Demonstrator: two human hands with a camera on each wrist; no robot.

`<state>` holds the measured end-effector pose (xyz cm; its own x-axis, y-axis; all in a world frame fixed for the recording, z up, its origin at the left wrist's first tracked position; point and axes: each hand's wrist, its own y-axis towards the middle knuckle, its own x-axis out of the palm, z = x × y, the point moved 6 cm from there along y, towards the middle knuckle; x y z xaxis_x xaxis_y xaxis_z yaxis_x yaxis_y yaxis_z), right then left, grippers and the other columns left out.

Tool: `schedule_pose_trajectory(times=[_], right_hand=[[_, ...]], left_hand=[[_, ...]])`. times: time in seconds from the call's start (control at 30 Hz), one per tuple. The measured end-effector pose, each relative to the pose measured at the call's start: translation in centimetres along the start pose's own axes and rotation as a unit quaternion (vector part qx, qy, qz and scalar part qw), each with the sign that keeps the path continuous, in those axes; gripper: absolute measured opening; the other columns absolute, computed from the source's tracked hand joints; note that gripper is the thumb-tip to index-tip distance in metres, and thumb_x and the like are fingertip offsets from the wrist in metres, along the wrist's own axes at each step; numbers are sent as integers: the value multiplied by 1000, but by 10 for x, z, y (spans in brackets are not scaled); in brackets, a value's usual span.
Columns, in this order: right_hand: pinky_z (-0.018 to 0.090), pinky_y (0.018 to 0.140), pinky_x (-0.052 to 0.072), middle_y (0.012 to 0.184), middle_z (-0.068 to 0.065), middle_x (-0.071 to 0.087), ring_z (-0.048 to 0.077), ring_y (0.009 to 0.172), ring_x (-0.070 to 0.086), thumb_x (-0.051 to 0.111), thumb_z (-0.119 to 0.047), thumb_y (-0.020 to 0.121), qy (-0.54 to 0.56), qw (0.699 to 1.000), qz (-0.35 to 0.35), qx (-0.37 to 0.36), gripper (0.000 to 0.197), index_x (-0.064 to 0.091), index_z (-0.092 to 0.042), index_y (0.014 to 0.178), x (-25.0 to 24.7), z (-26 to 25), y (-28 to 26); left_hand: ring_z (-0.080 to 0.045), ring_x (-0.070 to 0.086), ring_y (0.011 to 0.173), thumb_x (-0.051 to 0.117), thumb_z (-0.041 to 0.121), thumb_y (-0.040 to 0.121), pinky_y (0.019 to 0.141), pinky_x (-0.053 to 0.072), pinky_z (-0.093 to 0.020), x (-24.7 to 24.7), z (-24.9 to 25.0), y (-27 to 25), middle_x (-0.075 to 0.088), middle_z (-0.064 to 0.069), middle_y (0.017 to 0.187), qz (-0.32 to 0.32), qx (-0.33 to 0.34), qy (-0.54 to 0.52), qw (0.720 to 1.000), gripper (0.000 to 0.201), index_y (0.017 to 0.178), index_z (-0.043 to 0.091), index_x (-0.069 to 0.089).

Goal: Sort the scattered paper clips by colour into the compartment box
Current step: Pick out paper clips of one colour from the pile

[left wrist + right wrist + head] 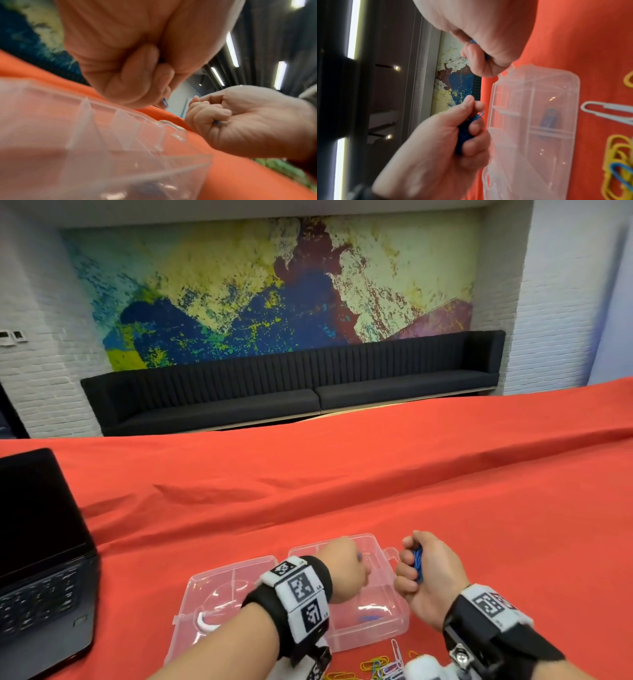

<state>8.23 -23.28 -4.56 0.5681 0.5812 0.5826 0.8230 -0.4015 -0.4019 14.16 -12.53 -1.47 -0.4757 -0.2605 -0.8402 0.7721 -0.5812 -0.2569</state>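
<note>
Clutching blue clips (418,564), right hand (432,577) beside box (387,625).

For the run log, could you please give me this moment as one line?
right hand: holds blue clips | left hand: pinches blue clip over compartment box | stage: sorting blue

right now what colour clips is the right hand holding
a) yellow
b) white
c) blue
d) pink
c: the right hand curls round a bunch of blue clips, also seen in the right wrist view; the yellow and white clips lie loose on the cloth near the box.
</note>
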Motion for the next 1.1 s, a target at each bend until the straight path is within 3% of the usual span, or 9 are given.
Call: schedule_pose_trajectory(times=[0.1,0.27,0.37,0.53,0.7,0.8,0.93,1.03,1.1], right_hand=[[12,31,17,48,-2,30,9,29,22,34,-21,97,56,998,5,1,31,42,-12,68,-2,-7,3],[12,32,19,45,-2,30,9,28,22,34,-18,94,81,997,10,14,30,41,-13,66,0,-4,8],[12,32,19,44,-2,29,10,28,22,34,-18,93,81,997,12,13,28,41,-13,66,-2,-2,8],[11,32,19,44,-2,28,10,28,22,34,-18,92,86,996,12,14,27,41,-13,67,-4,-3,8],[12,33,20,50,-1,26,11,29,21,34,-18,91,78,997,11,7,26,40,-13,66,-5,-7,9],[14,34,21,56,0,26,11,33,22,33,-19,92,68,998,11,5,27,40,-13,67,-7,-9,9],[19,38,23,56,0,28,13,40,23,34,-25,95,60,998,15,6,32,42,-13,66,-5,-10,10],[19,36,22,53,0,29,13,38,23,34,-26,96,62,998,11,13,33,42,-13,67,-1,-9,11],[16,34,18,53,-2,27,11,35,21,33,-24,95,52,998,8,24,31,41,-14,67,1,-7,10]], left_hand=[[-12,29,30,38,15,97,37,22,-11,1,-9,0,34,1,42,81,-58,-275,956,37,62,12,47],[-17,39,36,39,2,87,40,35,-17,13,-13,-6,42,-9,50,128,-92,-548,821,27,60,6,45],[-21,46,42,40,-2,78,46,44,-26,14,-15,-8,49,-13,51,142,-73,-578,800,27,53,5,47],[-25,57,50,38,15,93,58,45,-28,20,-19,-7,60,-16,54,159,-50,-596,786,37,58,7,47],[-20,61,50,40,12,96,59,48,-28,15,-19,-10,63,-16,58,196,-22,-554,809,29,71,4,54],[-18,59,50,45,-3,88,58,47,-28,10,-19,-11,58,-4,53,192,-9,-480,856,32,59,7,58],[-20,57,59,53,3,80,69,52,-36,9,-25,-6,61,-4,54,159,-10,-356,921,39,45,15,63],[-20,56,60,51,2,86,66,51,-31,0,-29,-5,60,-7,59,152,-3,-360,921,33,57,10,63],[-14,53,59,55,6,87,64,47,-27,-9,-27,-8,59,-3,60,141,34,-277,950,26,64,13,65]])
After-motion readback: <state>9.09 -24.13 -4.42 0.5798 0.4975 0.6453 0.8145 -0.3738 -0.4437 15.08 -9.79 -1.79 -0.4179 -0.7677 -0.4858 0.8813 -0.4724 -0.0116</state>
